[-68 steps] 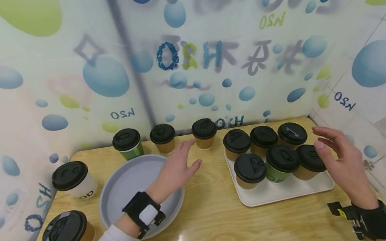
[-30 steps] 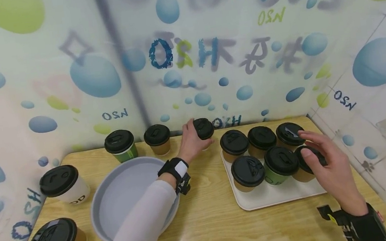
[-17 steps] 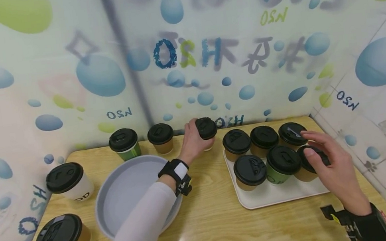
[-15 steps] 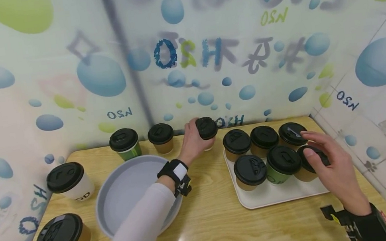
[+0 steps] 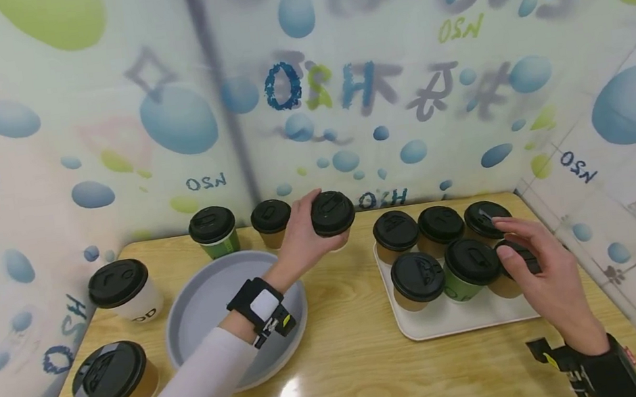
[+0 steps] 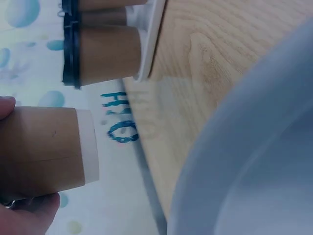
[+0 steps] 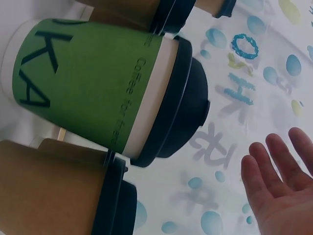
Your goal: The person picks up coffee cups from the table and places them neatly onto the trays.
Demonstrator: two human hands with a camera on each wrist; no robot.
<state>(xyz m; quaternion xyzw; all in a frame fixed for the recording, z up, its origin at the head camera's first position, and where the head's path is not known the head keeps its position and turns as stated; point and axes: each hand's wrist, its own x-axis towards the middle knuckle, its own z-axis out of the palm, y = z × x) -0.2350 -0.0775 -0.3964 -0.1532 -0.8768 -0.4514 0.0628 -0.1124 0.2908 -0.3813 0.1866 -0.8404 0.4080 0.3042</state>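
So the left hand (image 5: pixel 303 237) has a brown cup with a black lid (image 5: pixel 332 212), fingers and thumb wrapped round its side. That cup is up at the back, right of the round grey tray (image 5: pixel 178 338), and the left wrist view shows wall between its pale base and the surface (image 5: pixel 363 372), so it's off the wood.

The right hand (image 5: pixel 552 289) isn't gripping anything: fingers loosely extended, thumb apart from them, right by the front-right brown cup (image 5: pixel 506 286) on the white tray (image 5: pixel 459 327). Can't really tell from the head view if it's touching that one. The two hands are well apart.

The white tray carries six lidded cups in two rows of three, all upright. The front middle one is a green cup (image 5: pixel 465 288) with dark lettering, and the right wrist view gets a big close-up of it.

Over on the left, a white cup (image 5: pixel 142 304) and a large brown cup (image 5: pixel 143 385) sit beside the grey tray, with a striped green cup (image 5: pixel 224 244) and a small brown cup (image 5: pixel 272 238) behind it. Backdrop's a pale sheet (image 5: pixel 393 37) with blue and green blobs.
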